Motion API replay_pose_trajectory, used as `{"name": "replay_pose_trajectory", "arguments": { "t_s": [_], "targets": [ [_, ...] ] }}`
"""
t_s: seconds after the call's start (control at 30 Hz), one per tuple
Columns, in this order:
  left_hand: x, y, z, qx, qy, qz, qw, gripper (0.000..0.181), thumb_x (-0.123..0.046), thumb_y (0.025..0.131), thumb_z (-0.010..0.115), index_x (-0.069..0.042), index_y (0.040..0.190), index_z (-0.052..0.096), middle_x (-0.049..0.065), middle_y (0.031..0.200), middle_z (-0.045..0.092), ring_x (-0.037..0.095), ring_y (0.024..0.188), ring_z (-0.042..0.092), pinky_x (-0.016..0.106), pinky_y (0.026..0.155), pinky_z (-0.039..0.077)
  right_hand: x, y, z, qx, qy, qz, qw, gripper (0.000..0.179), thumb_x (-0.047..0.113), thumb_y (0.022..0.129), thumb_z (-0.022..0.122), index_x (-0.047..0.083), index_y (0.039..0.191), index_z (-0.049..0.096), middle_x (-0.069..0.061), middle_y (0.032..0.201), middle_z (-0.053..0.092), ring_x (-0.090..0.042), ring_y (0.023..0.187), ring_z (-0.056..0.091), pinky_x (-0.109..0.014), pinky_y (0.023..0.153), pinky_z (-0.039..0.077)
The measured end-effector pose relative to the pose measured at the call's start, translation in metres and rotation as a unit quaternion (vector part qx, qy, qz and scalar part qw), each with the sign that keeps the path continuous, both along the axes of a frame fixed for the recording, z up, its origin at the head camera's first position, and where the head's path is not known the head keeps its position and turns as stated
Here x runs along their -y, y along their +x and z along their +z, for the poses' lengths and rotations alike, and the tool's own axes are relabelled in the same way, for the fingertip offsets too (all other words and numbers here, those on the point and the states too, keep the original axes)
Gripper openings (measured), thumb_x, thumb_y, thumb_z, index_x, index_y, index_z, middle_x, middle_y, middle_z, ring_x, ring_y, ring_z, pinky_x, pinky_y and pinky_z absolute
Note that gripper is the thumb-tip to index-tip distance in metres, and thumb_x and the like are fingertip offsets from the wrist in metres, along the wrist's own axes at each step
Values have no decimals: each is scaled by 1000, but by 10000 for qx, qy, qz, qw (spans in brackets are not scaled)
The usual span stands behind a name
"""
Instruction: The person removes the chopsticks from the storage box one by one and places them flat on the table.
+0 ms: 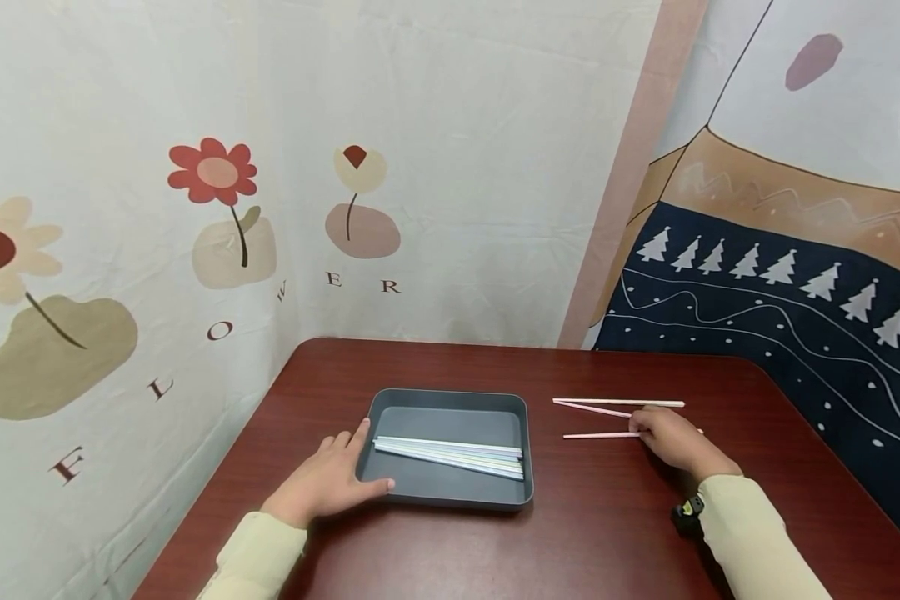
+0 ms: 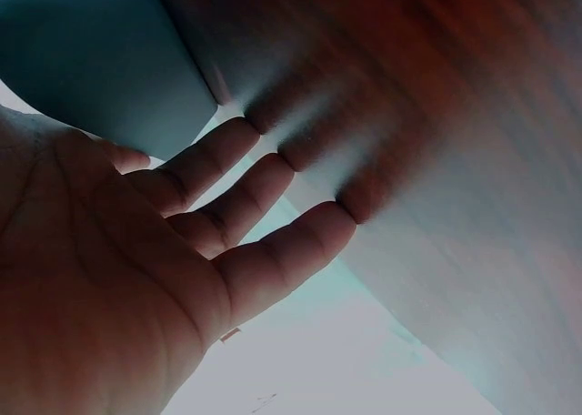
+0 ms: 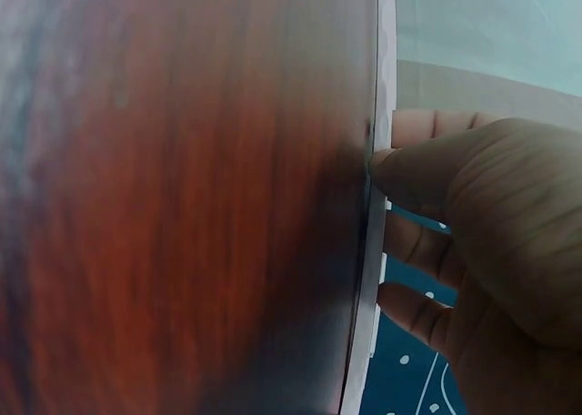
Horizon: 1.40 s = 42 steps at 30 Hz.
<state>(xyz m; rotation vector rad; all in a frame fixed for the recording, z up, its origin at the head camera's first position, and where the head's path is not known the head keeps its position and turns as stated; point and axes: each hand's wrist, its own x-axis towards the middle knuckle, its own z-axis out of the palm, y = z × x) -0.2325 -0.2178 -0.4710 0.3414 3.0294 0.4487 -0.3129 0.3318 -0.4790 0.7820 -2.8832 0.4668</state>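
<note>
A grey rectangular tray [image 1: 450,492] stands on the table, with several pale chopsticks [image 1: 450,457] lying lengthwise in it. My left hand [image 1: 337,475] is spread at the tray's left side, fingers straight along the outer wall and thumb by the near rim. To the right of the tray, my right hand [image 1: 671,435] pinches a pink chopstick [image 1: 596,436] between thumb and fingers; the right wrist view shows this chopstick [image 3: 384,60] close to the tabletop. Another pink chopstick [image 1: 592,408] slants toward the fingers, its far end hidden by them. A third pink chopstick [image 1: 618,402] lies just beyond.
The reddish-brown table [image 1: 465,550] has rounded far corners. A pale cloth [image 1: 480,167] with printed flowers hangs behind and to the left. A dark blue cloth [image 1: 720,308] with white trees is at the right.
</note>
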Motion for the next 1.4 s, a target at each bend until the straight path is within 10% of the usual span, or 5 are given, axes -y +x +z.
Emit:
{"name": "replay_pose_trajectory", "arguments": {
  "t_s": [1.4],
  "targets": [
    [1,-3,-1,64,-16,-20,10000,117,-79,78,59,1,156,25,27,143,45,50,131,41,57,100,40,8,-4,-1,77,105,-104,9999,29,-12,83,65,16,80,61,6,78,55,-13,73,49,-39,69,47]
  ]
}}
